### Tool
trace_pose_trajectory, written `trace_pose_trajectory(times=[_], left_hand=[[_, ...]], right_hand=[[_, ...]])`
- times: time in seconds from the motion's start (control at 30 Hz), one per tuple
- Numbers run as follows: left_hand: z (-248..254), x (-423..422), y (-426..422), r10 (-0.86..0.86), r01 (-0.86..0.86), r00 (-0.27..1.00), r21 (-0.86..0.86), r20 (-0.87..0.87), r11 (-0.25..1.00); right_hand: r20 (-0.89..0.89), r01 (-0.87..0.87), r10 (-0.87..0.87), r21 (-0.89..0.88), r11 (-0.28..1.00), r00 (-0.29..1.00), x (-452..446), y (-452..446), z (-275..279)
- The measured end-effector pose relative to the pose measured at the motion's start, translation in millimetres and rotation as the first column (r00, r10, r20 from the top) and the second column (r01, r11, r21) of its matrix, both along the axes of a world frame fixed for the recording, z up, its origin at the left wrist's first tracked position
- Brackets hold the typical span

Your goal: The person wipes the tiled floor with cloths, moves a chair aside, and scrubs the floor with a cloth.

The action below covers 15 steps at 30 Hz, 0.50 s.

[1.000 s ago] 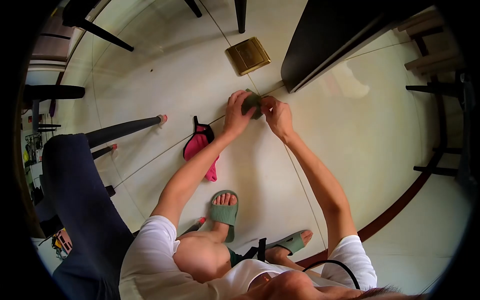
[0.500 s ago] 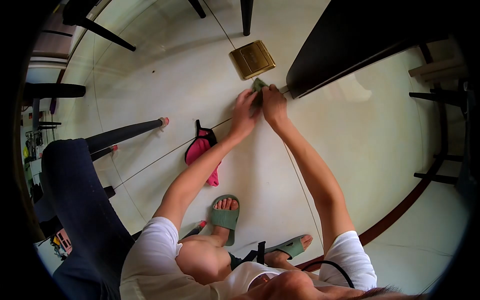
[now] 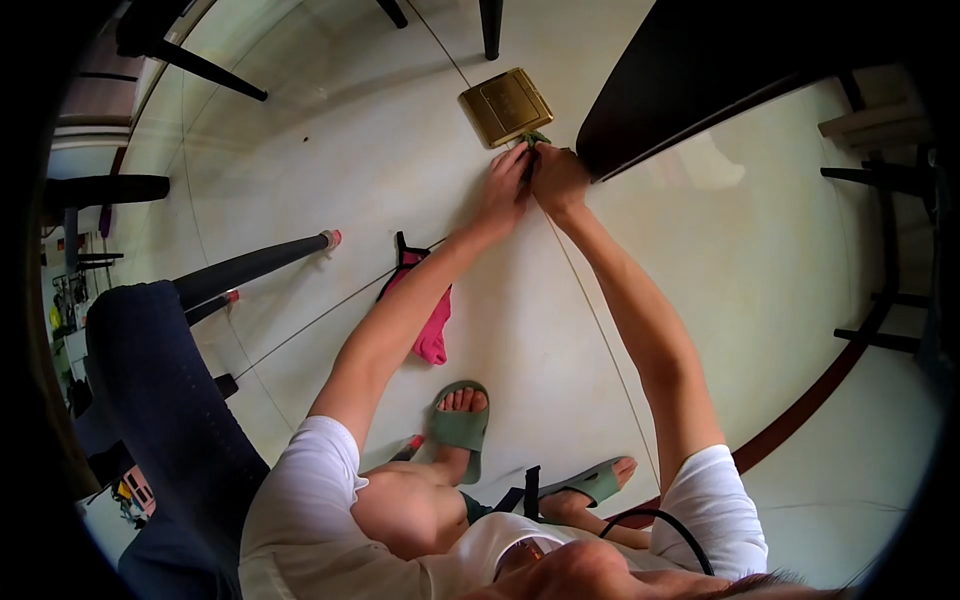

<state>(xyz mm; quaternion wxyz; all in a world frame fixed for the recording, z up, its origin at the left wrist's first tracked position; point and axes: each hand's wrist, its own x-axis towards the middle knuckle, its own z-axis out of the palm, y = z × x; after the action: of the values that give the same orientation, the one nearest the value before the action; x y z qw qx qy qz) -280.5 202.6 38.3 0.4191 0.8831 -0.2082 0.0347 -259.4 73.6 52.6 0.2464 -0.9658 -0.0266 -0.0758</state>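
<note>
Both hands meet low over the tiled floor, at the near edge of a brass floor plate (image 3: 507,105). Between them is a small, crumpled dark green cloth (image 3: 533,140), partly covered by the fingers. My left hand (image 3: 506,188) has its fingers closed on the cloth from the left. On the other side, my right hand (image 3: 560,182) grips it with bent fingers, next to the end of a dark furniture panel (image 3: 690,90). A pink cloth item with black trim (image 3: 432,325) lies on the floor, partly hidden under my left forearm.
A dark padded chair (image 3: 150,370) stands at the left, one leg (image 3: 262,264) reaching toward the middle. More dark furniture legs (image 3: 490,28) stand at the top. My feet in green slippers (image 3: 461,428) are below. A dark red strip (image 3: 800,420) curves along the right.
Both hands have moved slightly forward with the green cloth, which now bunches up against the brass plate's near edge. The pink item has stayed on the floor.
</note>
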Motion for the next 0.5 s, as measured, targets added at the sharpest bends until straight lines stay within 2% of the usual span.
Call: trace_pose_trajectory(times=[0.2, 0.3, 0.4, 0.5], left_hand=[[7.7, -3.4, -3.2, 0.029, -0.025, 0.999, 0.095, -0.046, 0.995], [6.7, -5.2, -6.0, 0.038, -0.037, 0.997, 0.02, -0.062, 0.999], [-3.1, -11.6, -1.2, 0.083, -0.088, 0.993, -0.059, -0.085, 0.994], [-13.3, -20.6, 10.2, 0.16, -0.179, 0.974, -0.108, -0.16, 0.978]], right_hand=[[-0.04, 0.055, -0.056, -0.039, 0.998, 0.998, 2.3, 7.7, -11.0], [-0.026, 0.08, -0.08, -0.02, 0.997, 0.996, 8.4, 7.9, -11.8], [-0.031, 0.101, -0.098, 0.143, 0.985, 0.995, 13.1, 10.2, -11.8], [0.044, 0.06, -0.07, 0.201, 0.978, 0.997, 9.7, 25.2, -10.8]])
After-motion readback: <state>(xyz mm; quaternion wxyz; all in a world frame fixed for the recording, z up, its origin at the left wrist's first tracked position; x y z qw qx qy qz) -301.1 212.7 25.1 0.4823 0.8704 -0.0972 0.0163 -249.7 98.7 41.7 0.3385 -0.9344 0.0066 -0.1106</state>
